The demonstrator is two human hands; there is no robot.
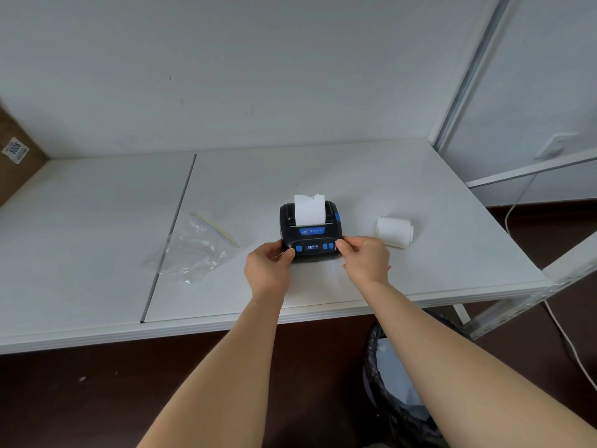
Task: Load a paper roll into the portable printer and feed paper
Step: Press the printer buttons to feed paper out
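A small black portable printer (311,232) with blue buttons and a lit display sits on the white table (355,176), its lid shut. A white paper strip (309,210) with a torn top edge sticks up from its slot. My left hand (269,265) grips the printer's front left corner, thumb by the left blue button. My right hand (366,258) holds the front right corner, thumb next to the right blue buttons. A separate white paper roll (394,232) lies on its side just right of the printer, behind my right hand.
A clear zip bag (195,248) lies left of the printer, across a dark seam (171,234) in the tabletop. A brown cardboard box (16,156) stands at far left. Below the table's front edge is a black-lined waste bin (397,376). A metal frame (465,79) rises at right.
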